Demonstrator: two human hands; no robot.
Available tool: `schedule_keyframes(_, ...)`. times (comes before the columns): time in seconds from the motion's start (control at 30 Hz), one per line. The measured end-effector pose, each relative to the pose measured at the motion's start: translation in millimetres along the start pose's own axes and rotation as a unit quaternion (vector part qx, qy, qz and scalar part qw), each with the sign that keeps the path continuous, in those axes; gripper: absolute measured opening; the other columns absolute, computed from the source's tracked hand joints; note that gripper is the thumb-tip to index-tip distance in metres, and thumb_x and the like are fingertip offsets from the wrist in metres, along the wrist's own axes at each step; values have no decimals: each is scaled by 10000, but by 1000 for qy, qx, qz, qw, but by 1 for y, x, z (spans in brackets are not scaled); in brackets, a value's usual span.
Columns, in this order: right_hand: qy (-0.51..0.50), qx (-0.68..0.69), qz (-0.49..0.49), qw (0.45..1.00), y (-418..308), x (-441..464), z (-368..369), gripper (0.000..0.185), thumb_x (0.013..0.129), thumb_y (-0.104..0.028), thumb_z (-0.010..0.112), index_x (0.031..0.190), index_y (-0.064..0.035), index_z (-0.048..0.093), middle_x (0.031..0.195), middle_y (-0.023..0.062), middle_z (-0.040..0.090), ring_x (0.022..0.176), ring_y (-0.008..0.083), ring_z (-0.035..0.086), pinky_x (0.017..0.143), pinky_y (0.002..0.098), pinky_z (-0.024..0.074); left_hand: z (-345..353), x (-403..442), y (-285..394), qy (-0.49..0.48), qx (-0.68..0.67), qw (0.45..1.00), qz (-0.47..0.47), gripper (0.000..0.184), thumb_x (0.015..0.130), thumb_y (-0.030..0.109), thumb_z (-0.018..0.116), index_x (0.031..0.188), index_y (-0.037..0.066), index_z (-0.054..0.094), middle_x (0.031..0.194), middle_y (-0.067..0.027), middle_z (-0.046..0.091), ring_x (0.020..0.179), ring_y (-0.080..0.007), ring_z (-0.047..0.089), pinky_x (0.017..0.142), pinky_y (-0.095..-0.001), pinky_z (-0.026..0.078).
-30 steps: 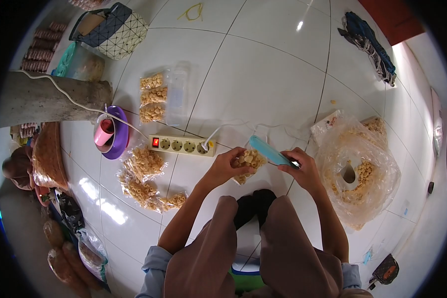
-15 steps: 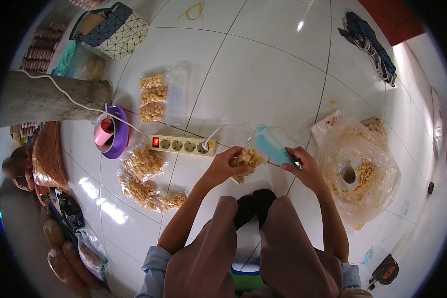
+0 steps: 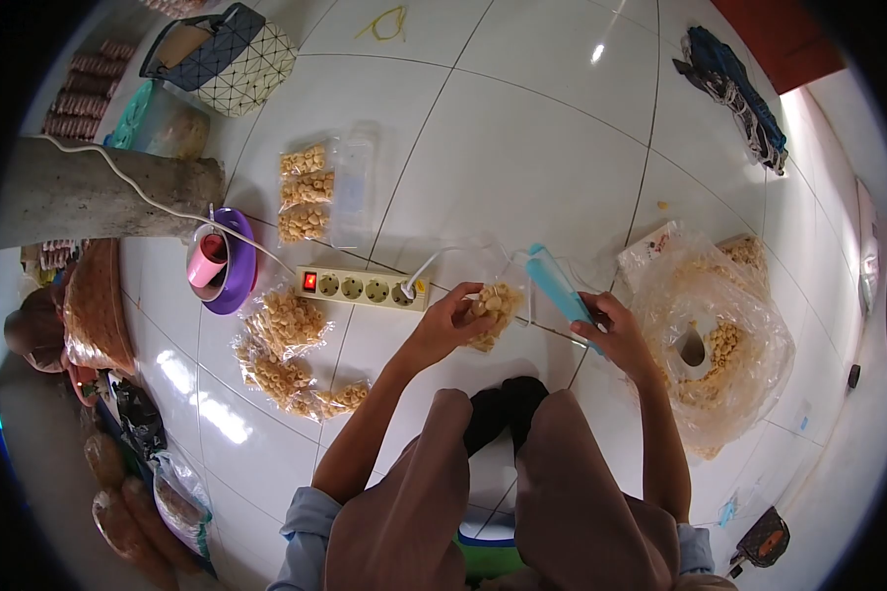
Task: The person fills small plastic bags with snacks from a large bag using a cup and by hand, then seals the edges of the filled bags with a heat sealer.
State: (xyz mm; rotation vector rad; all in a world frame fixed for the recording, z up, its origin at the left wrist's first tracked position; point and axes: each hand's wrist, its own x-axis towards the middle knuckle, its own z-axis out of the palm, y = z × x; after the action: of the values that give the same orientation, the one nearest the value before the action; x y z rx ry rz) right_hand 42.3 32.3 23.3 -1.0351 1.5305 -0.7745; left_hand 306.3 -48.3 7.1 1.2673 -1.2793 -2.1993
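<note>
My left hand (image 3: 454, 322) is closed on a small clear plastic bag of snacks (image 3: 494, 313), with yellow ring-like pieces inside. My right hand (image 3: 611, 333) grips a light-blue hair straightener (image 3: 556, 284), tilted, its far end pointing up and left. A gap separates the straightener from the bag. Left of my hands lies a cream power strip (image 3: 362, 287) with a lit red switch and a white plug in its last socket. Several filled snack bags (image 3: 284, 325) are piled on the floor beside the strip.
Three bags of snacks (image 3: 306, 187) lie by a clear plastic box (image 3: 353, 192). A large open plastic bag (image 3: 759, 369) at right holds loose snacks and a scoop-like cup (image 3: 691, 347). A purple basin (image 3: 239, 295) with a pink cup (image 3: 207, 260) stands near a pillar (image 3: 118, 192).
The straightener has moved right, away from the small bag, and its angle is steeper. My left hand keeps the bag, which has shifted slightly and turned.
</note>
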Motion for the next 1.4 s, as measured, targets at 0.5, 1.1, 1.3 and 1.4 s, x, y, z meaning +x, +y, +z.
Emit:
schedule_keyframes(0.5,-10,49,55,997,-12,-15,6,458,762,-181,712,1117,39,524,1062,90,555,934,157,552,833,285,447,15,6,7,213,308,915,151,552,796,63,607,1266,34,319,1090,-139,508,1041,-259,508,920,-436,340)
schedule_keyframes(1.1,26,157,122,980,-34,-17,49,526,759,-234,712,1160,47,521,927,83,600,860,131,558,783,254,437,51,1,18,345,671,633,174,742,687,39,643,1351,35,312,1088,-123,412,954,-250,413,769,-399,273)
schedule_keyframes(1.3,34,144,125,981,-29,-13,51,458,778,-196,683,1150,31,542,901,45,606,837,99,532,786,244,401,51,1,17,350,675,621,191,727,687,73,655,1340,41,337,1064,-85,426,938,-221,418,765,-383,265)
schedule_keyframes(1.4,42,135,130,981,-29,-11,52,425,777,-178,684,1129,23,559,877,39,612,813,91,537,771,237,405,51,2,15,353,671,621,197,708,694,80,652,1334,43,350,1056,-76,430,940,-213,418,774,-387,258)
